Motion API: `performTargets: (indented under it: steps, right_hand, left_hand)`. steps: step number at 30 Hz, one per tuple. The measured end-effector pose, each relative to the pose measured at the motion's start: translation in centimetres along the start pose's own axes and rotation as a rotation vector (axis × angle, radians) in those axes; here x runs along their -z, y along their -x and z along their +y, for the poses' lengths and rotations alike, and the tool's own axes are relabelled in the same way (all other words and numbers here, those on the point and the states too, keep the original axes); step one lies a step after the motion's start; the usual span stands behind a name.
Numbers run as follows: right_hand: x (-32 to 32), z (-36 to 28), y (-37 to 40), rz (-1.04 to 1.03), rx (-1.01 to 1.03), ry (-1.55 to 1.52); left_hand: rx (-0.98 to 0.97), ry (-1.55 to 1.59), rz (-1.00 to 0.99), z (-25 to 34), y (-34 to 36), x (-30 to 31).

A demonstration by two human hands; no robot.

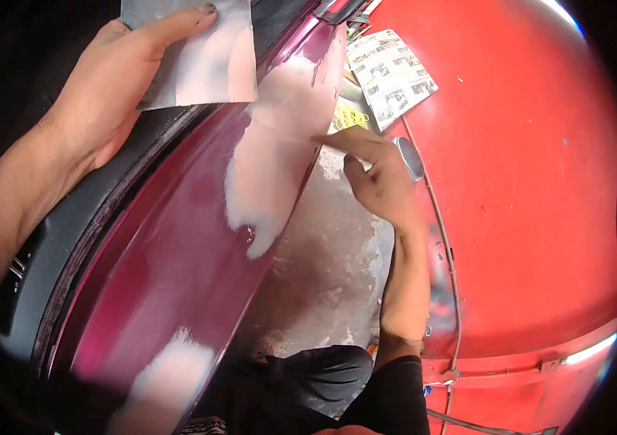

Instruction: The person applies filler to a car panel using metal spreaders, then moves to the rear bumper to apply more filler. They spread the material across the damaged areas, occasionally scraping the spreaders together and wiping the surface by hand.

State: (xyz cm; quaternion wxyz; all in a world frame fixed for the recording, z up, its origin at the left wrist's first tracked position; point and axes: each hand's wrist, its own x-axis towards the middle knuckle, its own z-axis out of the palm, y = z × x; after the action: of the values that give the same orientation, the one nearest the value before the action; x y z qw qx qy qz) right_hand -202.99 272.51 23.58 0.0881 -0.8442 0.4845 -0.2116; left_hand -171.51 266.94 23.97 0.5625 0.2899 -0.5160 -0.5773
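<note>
My left hand [116, 76] grips a flat grey plate [214, 65] smeared with pink body filler, the thumb lying across its face. This plate is above the dark, glossy trim of a purple car panel [178, 225]. A large pink filler patch [272, 159] covers the upper part of the panel, and a second filler patch [171, 384] lies near the bottom. At the panel's right edge, my right hand [377, 170] has its index finger stretched out against the large patch. Its other fingers are curled, partly hidden, and I see nothing held in them.
A printed paper sheet [395, 76] leans by the red wall [533, 181]. Under it lies a bundle of yellow strands [352, 116]. A round metal lid or tin [408, 159] is behind my right wrist. A thin pipe [442, 246] runs along the wall, above the stained floor [323, 268].
</note>
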Motion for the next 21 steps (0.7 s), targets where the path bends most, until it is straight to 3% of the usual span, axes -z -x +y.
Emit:
performTargets:
  steps: [3, 6, 10, 13, 21]
  right_hand:
    - [-0.8, 0.1, -1.4, 0.258, -0.028, 0.232]
    - [-2.6, -0.4, -3.9, 0.389, -0.087, 0.429]
    - [-3.8, 0.0, -6.8, 0.386, -0.148, 0.831]
    - [-4.6, -0.3, -7.9, 0.391, -0.187, 0.925]
    - [-5.9, -1.4, -7.1, 0.232, -0.171, 0.754]
  left_hand:
    - [-0.022, -0.005, -0.007, 0.0, -0.1, -0.1]
    - [0.005, -0.040, -0.029, 0.1, -0.3, 0.3]
    - [-0.030, -0.025, -0.020, 0.4, 0.3, -0.2]
    - [-0.070, -0.027, -0.033, -0.3, -0.3, 0.3]
    - [-0.073, -0.050, -0.035, -0.5, -0.2, 0.4]
